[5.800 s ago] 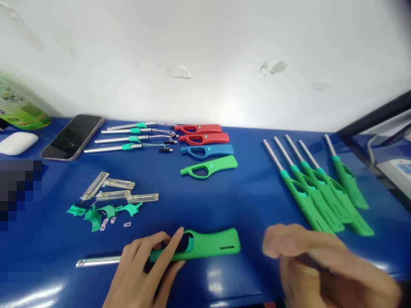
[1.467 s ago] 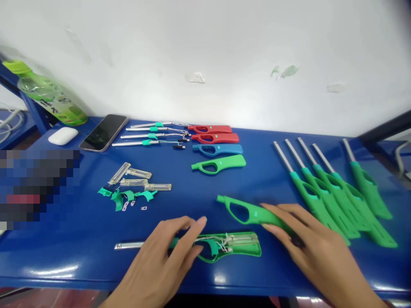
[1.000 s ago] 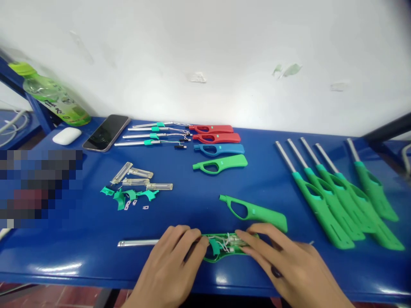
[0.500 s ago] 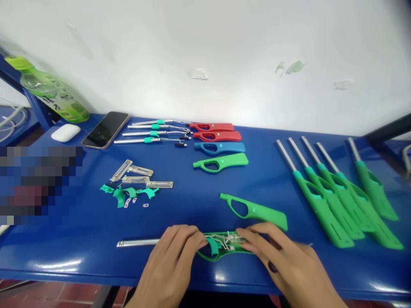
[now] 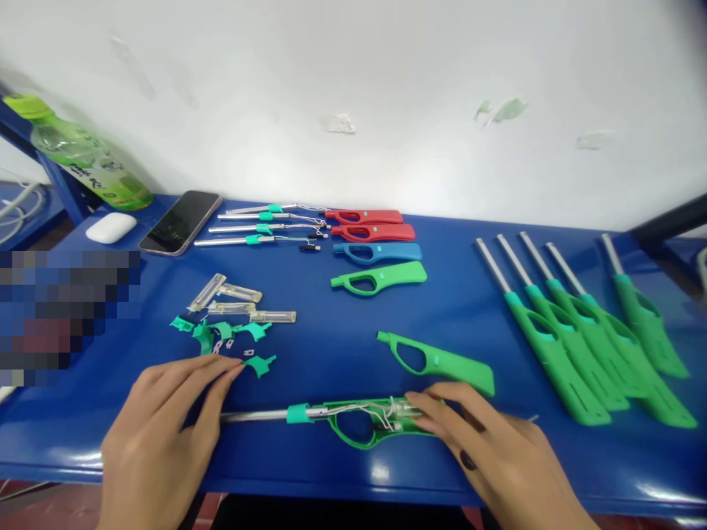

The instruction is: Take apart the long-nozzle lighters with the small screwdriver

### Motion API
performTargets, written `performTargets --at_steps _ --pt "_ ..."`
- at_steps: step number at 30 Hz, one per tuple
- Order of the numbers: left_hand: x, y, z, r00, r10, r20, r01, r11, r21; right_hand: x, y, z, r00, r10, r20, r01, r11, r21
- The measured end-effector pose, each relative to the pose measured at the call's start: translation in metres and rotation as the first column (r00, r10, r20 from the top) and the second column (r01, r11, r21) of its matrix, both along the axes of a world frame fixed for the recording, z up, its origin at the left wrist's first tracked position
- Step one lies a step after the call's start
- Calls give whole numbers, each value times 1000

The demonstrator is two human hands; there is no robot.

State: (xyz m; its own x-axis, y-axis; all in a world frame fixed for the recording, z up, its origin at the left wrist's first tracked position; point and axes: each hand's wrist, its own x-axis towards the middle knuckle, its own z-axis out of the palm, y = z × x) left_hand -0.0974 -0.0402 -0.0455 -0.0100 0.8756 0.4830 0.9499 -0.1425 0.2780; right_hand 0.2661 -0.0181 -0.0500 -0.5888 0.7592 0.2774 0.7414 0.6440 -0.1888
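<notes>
My left hand [image 5: 166, 419] pinches a small teal lighter trigger [image 5: 259, 366] between thumb and fingertips, just above the table. Below it lies an opened long-nosed gas lighter [image 5: 353, 442]: a green half-shell holding a metal tube with a teal collar [image 5: 299, 414], white wires and a clear fuel tank [image 5: 405, 408]. My right hand [image 5: 491, 442] is closed on the handle end of this lighter, with fingertips on the tank. Behind it rests a loose green half-shell [image 5: 442, 362]. More teal triggers [image 5: 221, 330] and clear tanks [image 5: 235, 309] lie beyond my left hand.
At the back lie metal tubes with wires [image 5: 243, 230], red shells [image 5: 370, 232], a blue shell [image 5: 381, 253] and a green shell [image 5: 387, 278]. Several whole green lighters [image 5: 574, 338] lie at right. A phone [image 5: 181, 222], white case [image 5: 111, 228] and bottle [image 5: 82, 158] are at back left.
The teal trigger has come out of the lighter in my left hand, which has moved left and away from the tube. My right hand stays on the handle end.
</notes>
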Motion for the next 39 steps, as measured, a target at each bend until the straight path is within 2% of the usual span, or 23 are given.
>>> performTargets --at_steps 3,6,8,11,15,19,26,30,34,39 --pt "21 -2 4 999 -45 -1 45 998 43 -1 0 1 1000 -11 -7 11 1000 21" --pt "61 -1 7 972 -234 34 231 970 75 0 0 2 999 -35 -36 35 999 15" --pt "85 1 3 921 -378 95 379 925 9 1 0 4 997 -41 -58 41 999 11" --pt "107 3 -8 866 -465 184 480 876 -46 3 -1 8 997 -23 -74 24 1000 8" --pt "108 1 -21 843 -501 198 525 846 -93 1 -4 14 997 -18 -78 18 1000 6" --pt "105 -1 -21 835 -516 189 542 831 -123 0 -4 14 995 -20 -94 18 1000 -20" --pt "117 -2 -26 839 -507 197 520 854 -18 15 -9 9 997 18 -79 -21 999 -42" --pt "119 -1 -31 845 -497 199 504 864 17 32 -14 6 999 -45 -29 45 999 -16" --pt "115 -1 -29 850 -493 187 494 868 44 49 -12 11 979 -205 1 204 974 103" --pt "111 -4 -19 847 -508 157 514 858 2 36 -12 16 990 -138 -30 139 989 41"
